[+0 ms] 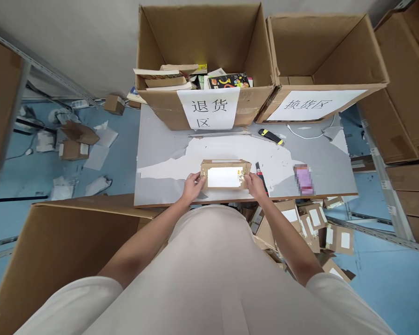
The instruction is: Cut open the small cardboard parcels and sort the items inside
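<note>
A small taped cardboard box (204,176) with a white label on its near face is at the front of the table. My left hand (193,186) grips its left end, fingers closed round the corner. At the opposite end, my right hand (255,185) is closed on the box too. Just beside my right hand lies a red and black utility knife (260,175). Farther back on the table rests a yellow and black box cutter (271,136). The underside of the box is hidden.
Behind stand a large carton (153,109) holding several books and a second labelled carton (261,114). A pixelated pink item (303,180) lies on the table's right. Several small boxes (338,238) are heaped below; a big open carton (73,260) stands at left.
</note>
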Demonstrator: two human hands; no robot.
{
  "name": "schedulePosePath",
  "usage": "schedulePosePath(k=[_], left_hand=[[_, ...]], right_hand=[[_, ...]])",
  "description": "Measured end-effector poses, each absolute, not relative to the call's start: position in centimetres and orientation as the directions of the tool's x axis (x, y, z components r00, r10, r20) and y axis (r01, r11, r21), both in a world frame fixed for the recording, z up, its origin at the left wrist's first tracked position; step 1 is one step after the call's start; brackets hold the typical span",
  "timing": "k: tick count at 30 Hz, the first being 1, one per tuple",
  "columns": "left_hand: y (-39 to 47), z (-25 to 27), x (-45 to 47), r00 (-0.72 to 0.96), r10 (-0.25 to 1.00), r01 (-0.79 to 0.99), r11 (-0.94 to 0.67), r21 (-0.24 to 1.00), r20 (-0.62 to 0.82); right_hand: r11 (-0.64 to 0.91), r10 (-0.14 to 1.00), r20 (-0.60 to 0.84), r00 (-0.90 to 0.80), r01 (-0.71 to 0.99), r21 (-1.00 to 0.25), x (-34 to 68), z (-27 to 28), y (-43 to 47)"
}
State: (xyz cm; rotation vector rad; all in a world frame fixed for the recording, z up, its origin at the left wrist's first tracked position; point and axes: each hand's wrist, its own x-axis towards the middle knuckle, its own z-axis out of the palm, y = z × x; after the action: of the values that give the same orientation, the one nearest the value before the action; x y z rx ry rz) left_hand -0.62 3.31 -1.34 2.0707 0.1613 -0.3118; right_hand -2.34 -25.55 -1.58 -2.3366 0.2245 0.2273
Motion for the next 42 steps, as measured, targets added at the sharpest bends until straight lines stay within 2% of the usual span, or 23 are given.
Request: schedulePosePath(k=[4,9,11,13,15,16,18,21,23,25,27,28,30,34,38,42], left_hand=[[2.3,-1.4,0.9,0.954,0.006,0.257,-0.528,0.81,-0.299],[1.8,-1.6,1.4,0.938,0.119,0.343,-0.457,0.82,-0.326],[1.8,-1.7,1.1,0.935,0.14,0.354,-0.453,0.818,-0.327],[1.6,-1.8,0.8,0.94,0.157,0.341,-0.467,0.816,-0.303],[1.5,-1.8,0.4,0.959,0.164,0.282,-0.516,0.809,-0.231],[1.4,-1.8,0.2,0.973,0.156,0.228,-0.559,0.797,-0.169],[1.2,-1.7,-0.1,0.995,0.102,0.08,-0.668,0.74,-0.015],[1.0,-1.6,-0.5,0.976,-0.155,-0.217,-0.768,0.602,0.154],[1.0,-1.8,-0.7,0.924,-0.341,-0.379,-0.755,0.536,0.173],[0.9,-2.2,-0.9,0.89,-0.425,-0.449,-0.746,0.492,0.167],[0.9,-2.6,-1.0,0.888,-0.429,-0.454,-0.763,0.459,0.166],[0.8,-2.8,-1.1,0.89,-0.424,-0.453,-0.77,0.449,0.17],[0.8,-3.1,-1.1,0.888,-0.421,-0.458,-0.772,0.441,0.185],[0.6,-3.3,-1.0,0.891,-0.407,-0.453,-0.759,0.467,0.202],[0.4,-3.5,-0.8,0.897,-0.39,-0.44,-0.748,0.496,0.207],[0.3,-3.8,-0.7,0.908,-0.358,-0.418,-0.752,0.509,0.218]], right_hand=[[-0.683,-0.145,-0.222,0.964,-0.26,-0.682,-0.1,-1.8,-25.3],[-0.643,-0.109,-0.258,0.96,-0.266,-0.718,-0.8,-3.0,-27.8],[-0.708,-0.211,-0.281,0.936,-0.344,-0.616,-2.2,-3.7,-29.2],[-0.787,-0.312,-0.333,0.89,-0.439,-0.434,-3.5,-4.5,-30.4],[-0.835,-0.338,-0.426,0.839,-0.476,-0.277,-4.3,-5.2,-31.2],[-0.851,-0.326,-0.468,0.821,-0.471,-0.234,-4.6,-5.4,-31.5],[-0.863,-0.298,-0.5,0.813,-0.454,-0.223,-4.5,-5.2,-32.3],[-0.834,-0.302,-0.37,0.878,-0.432,-0.344,-3.1,-2.9,-33.2],[-0.852,-0.22,-0.222,0.95,-0.298,-0.43,-1.3,-0.2,-32.9],[-0.891,0.071,-0.15,0.986,-0.005,-0.454,0.9,2.9,-31.2],[-0.842,0.438,-0.194,0.878,0.325,-0.431,3.3,5.6,-28.5],[-0.8,0.564,-0.233,0.792,0.455,-0.39,4.4,6.6,-27.0],[-0.713,0.701,-0.317,0.638,0.631,-0.305,6.1,7.7,-24.4],[-0.631,0.741,-0.427,0.518,0.755,-0.178,7.8,7.9,-22.2],[-0.604,0.734,-0.479,0.481,0.785,-0.137,8.2,7.9,-22.1],[-0.607,0.685,-0.535,0.495,0.793,-0.042,8.5,8.2,-21.2]])
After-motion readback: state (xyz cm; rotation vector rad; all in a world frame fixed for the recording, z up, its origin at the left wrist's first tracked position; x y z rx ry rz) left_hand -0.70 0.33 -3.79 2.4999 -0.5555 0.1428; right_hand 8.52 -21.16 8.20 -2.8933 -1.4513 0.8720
